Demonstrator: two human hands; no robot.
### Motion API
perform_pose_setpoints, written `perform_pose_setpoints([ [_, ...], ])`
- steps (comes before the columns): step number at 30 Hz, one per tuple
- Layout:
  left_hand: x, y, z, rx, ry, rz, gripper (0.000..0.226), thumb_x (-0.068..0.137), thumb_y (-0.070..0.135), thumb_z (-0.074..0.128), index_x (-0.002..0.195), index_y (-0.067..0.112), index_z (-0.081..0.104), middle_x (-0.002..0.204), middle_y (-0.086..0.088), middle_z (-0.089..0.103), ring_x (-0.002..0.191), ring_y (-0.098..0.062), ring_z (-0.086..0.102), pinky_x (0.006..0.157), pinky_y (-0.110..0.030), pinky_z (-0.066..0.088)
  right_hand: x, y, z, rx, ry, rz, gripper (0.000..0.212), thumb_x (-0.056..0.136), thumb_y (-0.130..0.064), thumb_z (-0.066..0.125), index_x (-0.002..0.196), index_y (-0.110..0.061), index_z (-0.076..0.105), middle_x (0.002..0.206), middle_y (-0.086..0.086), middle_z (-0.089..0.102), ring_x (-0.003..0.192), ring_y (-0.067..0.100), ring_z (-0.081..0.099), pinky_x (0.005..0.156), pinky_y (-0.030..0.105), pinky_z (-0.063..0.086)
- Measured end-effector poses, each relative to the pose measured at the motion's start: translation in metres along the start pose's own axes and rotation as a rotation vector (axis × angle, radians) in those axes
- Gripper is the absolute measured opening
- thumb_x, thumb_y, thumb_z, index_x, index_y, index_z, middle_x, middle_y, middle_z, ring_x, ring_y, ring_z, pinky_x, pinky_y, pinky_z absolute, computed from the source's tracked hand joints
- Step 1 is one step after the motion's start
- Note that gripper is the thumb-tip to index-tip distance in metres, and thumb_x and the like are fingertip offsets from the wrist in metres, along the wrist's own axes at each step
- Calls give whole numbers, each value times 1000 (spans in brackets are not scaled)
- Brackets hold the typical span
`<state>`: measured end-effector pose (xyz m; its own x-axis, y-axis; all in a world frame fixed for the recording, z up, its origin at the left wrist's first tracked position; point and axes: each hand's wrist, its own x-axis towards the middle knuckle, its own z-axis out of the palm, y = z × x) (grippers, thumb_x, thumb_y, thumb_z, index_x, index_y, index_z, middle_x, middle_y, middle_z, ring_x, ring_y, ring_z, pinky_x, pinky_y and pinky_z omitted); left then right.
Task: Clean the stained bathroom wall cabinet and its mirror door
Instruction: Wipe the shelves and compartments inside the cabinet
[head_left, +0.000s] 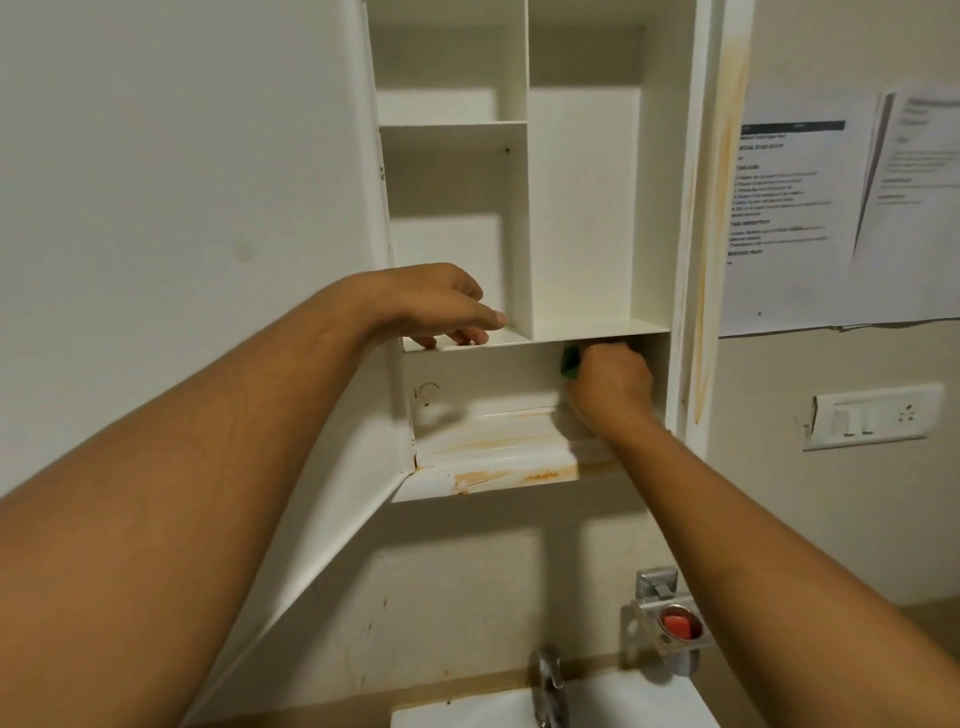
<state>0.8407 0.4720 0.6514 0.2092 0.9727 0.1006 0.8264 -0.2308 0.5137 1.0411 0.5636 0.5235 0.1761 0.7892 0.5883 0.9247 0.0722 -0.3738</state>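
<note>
right hand (613, 384), fingers clenched round small green scrub pad (570, 361), centre frame; looks soft, light, best pinched at edges. left hand (441, 306), fingers released, resting on white cabinet shelf (519, 343).

Beige wall (810, 493) carries printed sheets (810, 208), a switch plate (872, 415) and perhaps a soap holder (670, 618).

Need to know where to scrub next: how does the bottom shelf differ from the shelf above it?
The bottom shelf carries orange streaks on its top and front edge; the shelf above looks clean. The left hand rests on the shelf above; the right hand, gripping a green scrubber, is in the compartment over the bottom shelf. Both are white.
</note>
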Motion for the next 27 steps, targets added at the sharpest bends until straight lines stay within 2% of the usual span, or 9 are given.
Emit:
perform_pose_setpoints([
  [2, 0, 0, 0, -3, -6, 4, 73, 100, 40, 63, 158, 11, 31, 117, 1, 74, 114, -12, 67, 106, -42, 50, -8, -2, 8, 132, -8, 95, 12, 97, -19, 64, 102, -11, 73, 95, 7, 71, 81, 24, 60, 74, 34, 53],
  [5, -1, -1, 0, -5, 1, 19, 73, 99, 48, 62, 155, 10, 35, 117, 1, 74, 114, -13, 66, 104, -42, 51, -19, -25, 15, 321, 23, 147, 16, 94, -15, 66, 108, -19, 73, 105, 4, 73, 94, 25, 67, 85, 39, 59],
  [8, -3, 1, -1, -14, -20, 26, 77, 95, 66, 53, 151, 13, 44, 121, -2, 73, 115, -15, 65, 104, -44, 51, -38, -67, 25, 525, -31, 27, 34, 93, -6, 63, 121, -23, 70, 116, 1, 70, 105, 24, 65, 93, 36, 55],
  [12, -5, 1, -3, -49, -24, 32, 90, 89, 80, 44, 156, 19, 39, 121, -2, 74, 116, -15, 65, 106, -45, 50, -58, -114, 44, 691, -139, -127, 50, 86, 4, 62, 127, -24, 68, 122, 1, 69, 106, 25, 66, 94, 39, 58],
  [14, -3, 1, -3, -57, -31, 30, 97, 85, 84, 43, 158, 20, 35, 116, 0, 76, 111, -11, 66, 102, -42, 51, -56, -120, 50, 573, -161, -253, 48, 84, 2, 66, 126, -21, 69, 123, 5, 68, 104, 28, 65, 93, 39, 58],
  [17, 2, -2, -6, -59, -42, 27, 99, 84, 85, 44, 159, 22, 33, 114, 0, 76, 111, -11, 67, 100, -42, 52, -48, -119, 60, 301, -151, -517, 45, 78, -5, 75, 120, -18, 70, 116, 8, 68, 95, 29, 64, 84, 38, 58],
  [21, 3, -2, -7, -60, -46, 37, 95, 86, 83, 44, 160, 25, 31, 117, -2, 75, 114, -13, 66, 105, -43, 50, -41, -112, 61, -17, -215, -702, 22, 85, -20, 73, 107, -22, 75, 103, 4, 69, 81, 22, 61, 79, 32, 56],
  [24, 0, -3, -5, -60, -42, 46, 93, 86, 83, 45, 158, 24, 36, 118, -1, 75, 113, -11, 67, 100, -40, 51, -36, -107, 50, -160, -225, -739, 22, 89, -33, 68, 109, -29, 74, 101, 0, 68, 87, 23, 63, 73, 29, 44],
  [27, 0, -5, -4, -64, -43, 47, 91, 87, 82, 46, 157, 23, 39, 119, -1, 74, 113, -12, 67, 101, -40, 51, -27, -82, 32, -218, -220, -634, 24, 89, -36, 69, 111, -28, 75, 102, 1, 72, 91, 25, 67, 75, 33, 51],
])
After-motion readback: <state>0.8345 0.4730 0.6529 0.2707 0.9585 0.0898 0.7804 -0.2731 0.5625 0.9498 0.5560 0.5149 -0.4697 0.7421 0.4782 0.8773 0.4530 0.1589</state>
